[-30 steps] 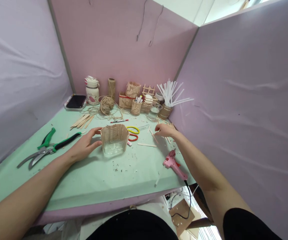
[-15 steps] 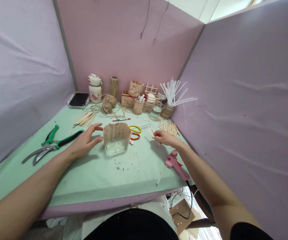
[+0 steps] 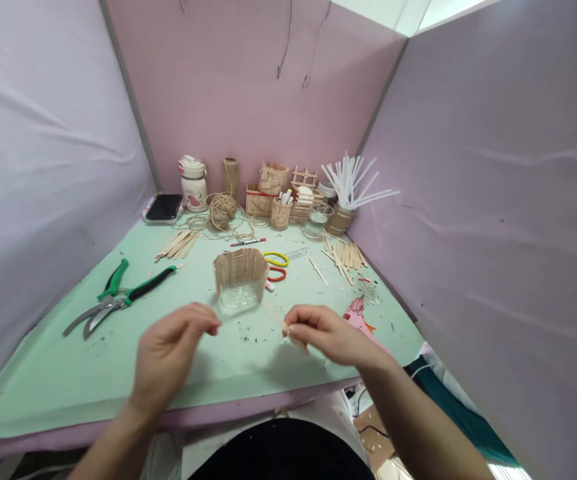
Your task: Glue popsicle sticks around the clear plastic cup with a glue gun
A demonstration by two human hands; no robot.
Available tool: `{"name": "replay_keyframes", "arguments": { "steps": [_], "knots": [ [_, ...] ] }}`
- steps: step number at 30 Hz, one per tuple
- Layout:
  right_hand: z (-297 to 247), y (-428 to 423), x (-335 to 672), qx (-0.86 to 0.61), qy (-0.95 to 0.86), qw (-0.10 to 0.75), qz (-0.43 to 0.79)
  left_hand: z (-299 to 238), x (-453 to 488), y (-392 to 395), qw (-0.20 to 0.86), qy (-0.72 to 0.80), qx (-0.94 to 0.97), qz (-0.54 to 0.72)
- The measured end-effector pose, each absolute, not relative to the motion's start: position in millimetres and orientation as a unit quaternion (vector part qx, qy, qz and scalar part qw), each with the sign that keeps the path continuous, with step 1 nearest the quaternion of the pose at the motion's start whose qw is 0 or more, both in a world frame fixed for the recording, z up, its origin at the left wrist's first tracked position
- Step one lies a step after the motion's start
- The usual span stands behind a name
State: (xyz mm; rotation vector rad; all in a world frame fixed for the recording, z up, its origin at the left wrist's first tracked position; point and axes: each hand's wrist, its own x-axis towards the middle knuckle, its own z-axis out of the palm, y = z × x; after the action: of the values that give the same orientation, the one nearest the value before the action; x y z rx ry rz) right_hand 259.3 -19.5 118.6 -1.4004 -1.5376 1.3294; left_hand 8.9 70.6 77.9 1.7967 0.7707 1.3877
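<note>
My right hand (image 3: 325,335) is closed in a pinch above the front of the table. A small pale piece of wooden craft stick (image 3: 285,328) shows at its fingertips. My left hand (image 3: 171,350) faces it with thumb and fingers pressed together; anything between them is hidden. Just beyond both hands stands a clear plastic box (image 3: 239,297), its back and sides lined with upright craft sticks. Neither hand touches it. A pink glue gun (image 3: 357,315) lies partly hidden behind my right wrist.
Green-handled pruning shears (image 3: 127,297) lie at left. Scissors (image 3: 277,274) rest right of the box. Loose craft sticks (image 3: 345,257) lie at right, more craft sticks (image 3: 178,245) at back left. Behind are a twine ball (image 3: 222,210), a water cup (image 3: 317,223) and glue sticks (image 3: 351,183).
My left hand has left the box's side, come nearer and closed. My right hand has moved left and toward me, still pinching, leaving a thin white strip visible on the table.
</note>
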Motion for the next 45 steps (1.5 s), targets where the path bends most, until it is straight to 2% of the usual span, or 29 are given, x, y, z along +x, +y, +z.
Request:
{"name": "replay_keyframes", "arguments": {
  "steps": [4, 7, 17, 23, 28, 33, 38, 42, 45],
  "knots": [
    [114, -26, 229, -0.516, -0.618, 0.301, 0.511, 58, 29, 35, 0.606, 0.267, 0.599, 0.45],
    [109, -25, 223, -0.499, -0.623, 0.296, 0.525, 50, 36, 32, 0.666, 0.268, 0.529, 0.452],
    [103, -41, 219, -0.524, -0.625, 0.255, 0.52, 59, 31, 38, 0.661, 0.319, 0.381, 0.562],
    [107, -61, 232, -0.553, -0.624, 0.231, 0.501, 65, 3, 53, 0.605, 0.33, 0.302, 0.659],
    [109, -81, 268, -0.63, -0.604, 0.248, 0.422, 57, -7, 57, 0.548, 0.328, 0.305, 0.707],
    [95, -99, 326, -0.712, -0.595, 0.283, 0.244, 52, -2, 54, 0.496, 0.351, 0.338, 0.719],
    [66, -103, 373, -0.83, -0.515, 0.21, 0.028, 49, 2, 57, 0.491, 0.374, 0.336, 0.711],
    [41, -100, 386, -0.835, -0.535, 0.13, 0.001, 43, 2, 61, 0.496, 0.384, 0.319, 0.71],
    [28, -96, 386, -0.83, -0.542, 0.121, 0.038, 38, 1, 63, 0.489, 0.389, 0.314, 0.715]
  ]
}}
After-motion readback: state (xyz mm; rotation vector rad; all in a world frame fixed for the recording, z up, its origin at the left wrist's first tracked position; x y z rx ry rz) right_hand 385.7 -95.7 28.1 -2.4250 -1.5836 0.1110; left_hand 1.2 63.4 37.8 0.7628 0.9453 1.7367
